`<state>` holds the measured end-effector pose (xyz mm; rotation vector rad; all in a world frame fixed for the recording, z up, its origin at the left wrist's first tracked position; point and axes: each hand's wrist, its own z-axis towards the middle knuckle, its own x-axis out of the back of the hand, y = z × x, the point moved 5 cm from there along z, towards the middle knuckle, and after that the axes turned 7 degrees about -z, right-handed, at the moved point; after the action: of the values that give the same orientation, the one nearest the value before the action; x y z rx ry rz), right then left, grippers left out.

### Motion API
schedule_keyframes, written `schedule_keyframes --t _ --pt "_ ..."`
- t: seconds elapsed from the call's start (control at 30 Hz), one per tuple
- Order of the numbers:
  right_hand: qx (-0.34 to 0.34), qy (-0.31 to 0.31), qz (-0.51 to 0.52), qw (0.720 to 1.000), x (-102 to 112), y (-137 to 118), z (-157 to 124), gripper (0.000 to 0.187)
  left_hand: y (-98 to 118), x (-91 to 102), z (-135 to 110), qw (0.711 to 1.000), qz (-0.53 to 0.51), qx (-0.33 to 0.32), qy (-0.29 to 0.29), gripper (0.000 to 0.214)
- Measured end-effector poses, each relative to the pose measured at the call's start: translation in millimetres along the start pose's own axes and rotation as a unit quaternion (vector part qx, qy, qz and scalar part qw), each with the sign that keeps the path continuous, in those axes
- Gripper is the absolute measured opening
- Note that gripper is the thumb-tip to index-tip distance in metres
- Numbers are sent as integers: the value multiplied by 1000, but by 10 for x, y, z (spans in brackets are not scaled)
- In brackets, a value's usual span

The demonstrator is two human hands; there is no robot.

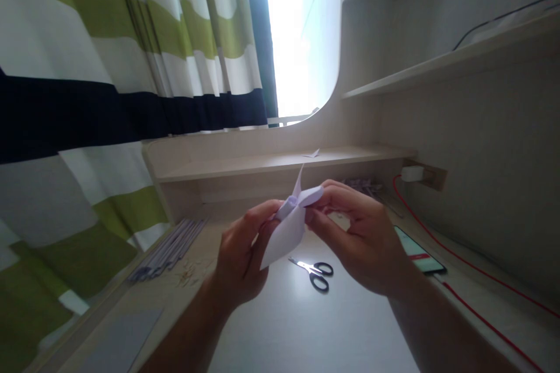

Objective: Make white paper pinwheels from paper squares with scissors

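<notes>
Both hands up in mid-air over the desk [306, 326], pinching one folded white paper piece [286, 233] between them.

- Left hand [238, 259]: thumb and fingers closed on the lower, wide part of the paper, from its left side.
- Right hand [363, 239]: fingertips closed on the small flap at the top, from the right side.
- Paper sits dead centre between the hands, touching both. Long axis near upright, leaning a little right: broad corner down by the left palm, thin point up toward the shelf [262, 163]. Left hand carries more of it.
- Scissors [315, 272] lie flat on the desk below the paper, nearer the right hand, untouched.
- Phone [419, 253] with a red cable [464, 259] off right; bundle of paper strips [168, 247] off left.

Hard to read: strong backlight from the window, so the creases around the bunched middle are mush. Left fingertips are behind the paper. Both forearms are cut off at the bottom edge.
</notes>
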<state>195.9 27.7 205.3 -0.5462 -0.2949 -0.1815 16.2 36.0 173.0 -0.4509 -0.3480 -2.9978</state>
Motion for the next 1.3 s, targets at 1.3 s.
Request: schedule_keyframes --t 1.3 --pt "-168 -41 -106 979 129 489 61 34 -855 125 -110 896 -270 340 -90 32"
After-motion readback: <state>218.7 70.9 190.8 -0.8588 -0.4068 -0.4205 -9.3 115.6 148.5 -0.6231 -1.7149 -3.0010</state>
